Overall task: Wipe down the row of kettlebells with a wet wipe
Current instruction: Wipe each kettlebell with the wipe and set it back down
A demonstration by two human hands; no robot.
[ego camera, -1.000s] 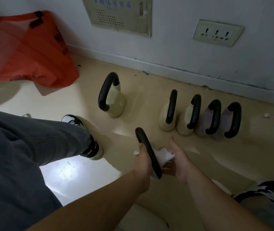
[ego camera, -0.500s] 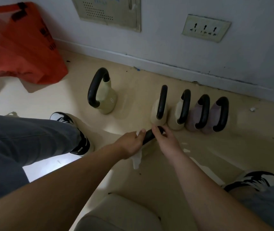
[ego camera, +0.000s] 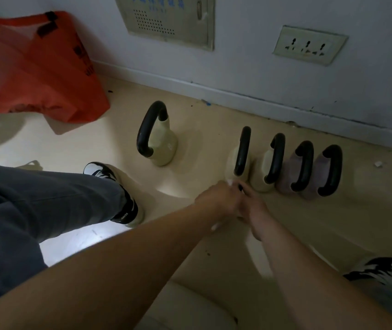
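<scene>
A person bent over a pale floor [ego camera: 94, 144] beside a wall, where an orange bag [ego camera: 35, 67] slumped at far left. A row of four kettlebells [ego camera: 302, 167] stood handle to handle near the skirting at right, two cream and two mauve. A lone kettlebell [ego camera: 159, 141] sat well apart to their left.

Just near of the row's left end, the left hand [ego camera: 216, 198] and right hand [ego camera: 252, 206] met, touching, over a further kettlebell [ego camera: 240, 186]. It was almost wholly hidden beneath them (only a sliver of its black handle showed between the hands). The left hand's fingers were closed round the wet wipe [ego camera: 230, 182], with white showing above and below the fist. Whether the right hand's fingers were clamped on the handle could not be told through the blur.

The step looked to be the wiping of that handle. Done well, it would likely need one hand to hold the bell still. The other would wrap the wipe fully round the bar, draw it along the whole curve, then turn it to a clean face before the body.
</scene>
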